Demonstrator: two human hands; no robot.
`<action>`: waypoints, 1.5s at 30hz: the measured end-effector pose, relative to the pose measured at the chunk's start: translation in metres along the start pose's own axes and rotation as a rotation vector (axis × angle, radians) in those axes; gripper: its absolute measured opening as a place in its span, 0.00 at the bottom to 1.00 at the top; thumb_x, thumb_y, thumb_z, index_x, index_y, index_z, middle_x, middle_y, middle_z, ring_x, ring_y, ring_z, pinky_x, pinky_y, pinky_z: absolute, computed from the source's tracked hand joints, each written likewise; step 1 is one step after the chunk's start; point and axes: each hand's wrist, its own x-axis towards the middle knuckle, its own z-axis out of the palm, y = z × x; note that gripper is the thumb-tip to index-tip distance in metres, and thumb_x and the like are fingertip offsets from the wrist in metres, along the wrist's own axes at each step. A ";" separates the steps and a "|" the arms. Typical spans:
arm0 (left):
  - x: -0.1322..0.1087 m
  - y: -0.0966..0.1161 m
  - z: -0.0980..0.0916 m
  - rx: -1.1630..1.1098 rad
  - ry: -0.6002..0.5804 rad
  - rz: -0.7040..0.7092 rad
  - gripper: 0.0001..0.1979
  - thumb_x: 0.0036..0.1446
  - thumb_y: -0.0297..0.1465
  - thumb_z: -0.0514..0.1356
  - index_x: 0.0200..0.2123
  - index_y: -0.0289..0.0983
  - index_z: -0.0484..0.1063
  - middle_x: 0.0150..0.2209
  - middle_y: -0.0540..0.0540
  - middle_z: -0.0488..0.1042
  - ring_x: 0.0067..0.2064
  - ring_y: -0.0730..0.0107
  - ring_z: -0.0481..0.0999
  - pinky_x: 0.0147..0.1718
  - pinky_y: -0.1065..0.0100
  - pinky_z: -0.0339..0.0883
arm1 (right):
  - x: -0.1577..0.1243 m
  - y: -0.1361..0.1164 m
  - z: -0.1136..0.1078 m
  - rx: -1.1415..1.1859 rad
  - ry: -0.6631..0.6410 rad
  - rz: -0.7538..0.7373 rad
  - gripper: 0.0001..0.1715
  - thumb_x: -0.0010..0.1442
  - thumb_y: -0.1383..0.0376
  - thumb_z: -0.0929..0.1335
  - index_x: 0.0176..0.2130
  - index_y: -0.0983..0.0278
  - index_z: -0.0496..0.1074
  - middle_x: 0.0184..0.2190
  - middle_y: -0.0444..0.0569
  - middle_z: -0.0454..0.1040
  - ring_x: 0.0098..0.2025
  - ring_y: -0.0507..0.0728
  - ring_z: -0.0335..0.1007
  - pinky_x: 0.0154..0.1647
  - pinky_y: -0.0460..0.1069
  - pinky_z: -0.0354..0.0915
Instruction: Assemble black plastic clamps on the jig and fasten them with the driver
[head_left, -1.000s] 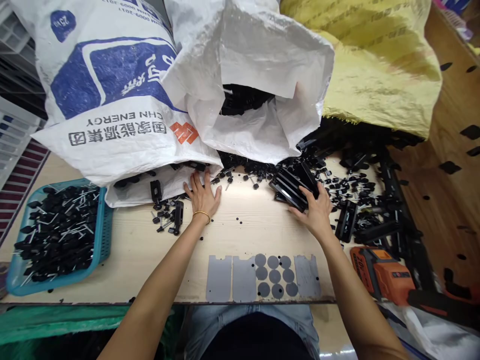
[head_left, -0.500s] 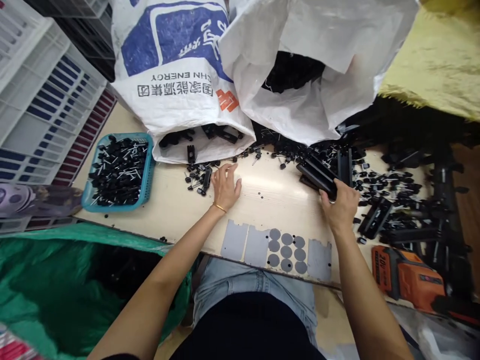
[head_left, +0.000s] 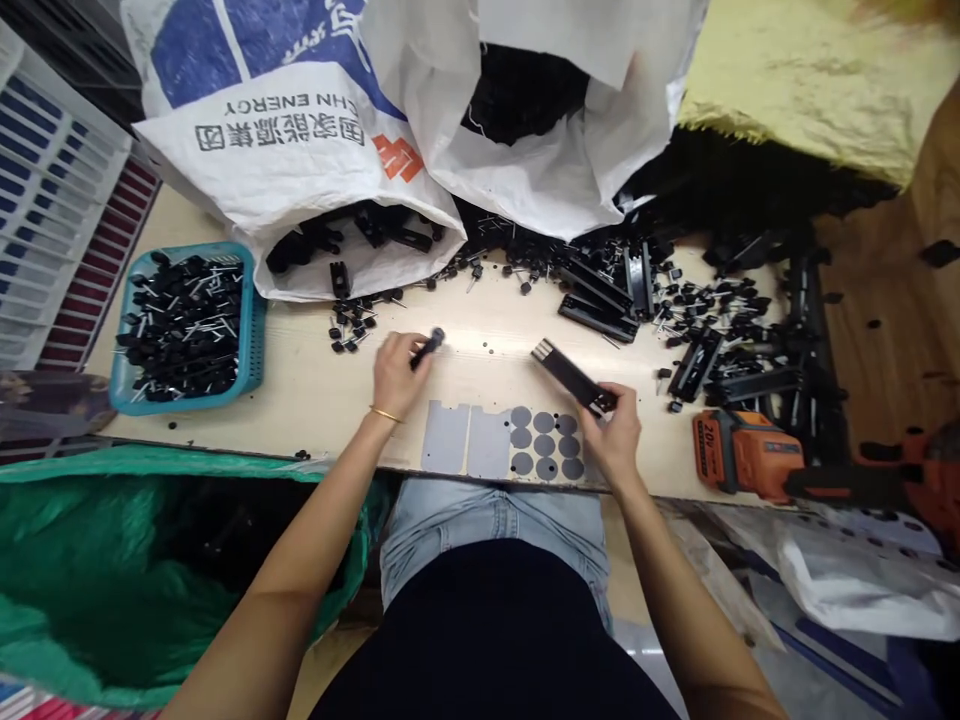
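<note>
My left hand [head_left: 401, 372] is closed on a small black plastic part [head_left: 427, 347] with a rounded knob at its far end. In my right hand [head_left: 613, 430] is a long black plastic bar [head_left: 574, 378], gripped by its near end and tilted towards the left. Pale slots or prongs show at the bar's far end. Both hands are above the wooden table [head_left: 487, 310], apart from each other. More black bars [head_left: 598, 315] lie beyond my right hand. A few small black knobs with metal pins [head_left: 351, 325] lie beyond my left hand.
A blue basket [head_left: 251, 350] of pinned knobs stands left. White woven sacks [head_left: 300, 170] with black parts line the back. Grey patches and discs [head_left: 545, 443] lie at the front edge. An orange power tool [head_left: 750, 455] lies right; a green bag [head_left: 97, 560] hangs open below left.
My right hand has lifted the black bar off the pile and brought it left and nearer. My left hand has picked up the small black part. The view has shifted right.
</note>
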 end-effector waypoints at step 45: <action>-0.083 0.080 0.077 -0.042 -0.090 0.343 0.17 0.66 0.39 0.50 0.50 0.37 0.70 0.34 0.45 0.69 0.36 0.65 0.68 0.36 0.64 0.62 | -0.045 -0.047 0.031 -0.134 -0.396 -0.028 0.32 0.55 0.71 0.60 0.60 0.67 0.57 0.48 0.60 0.62 0.50 0.65 0.62 0.49 0.60 0.66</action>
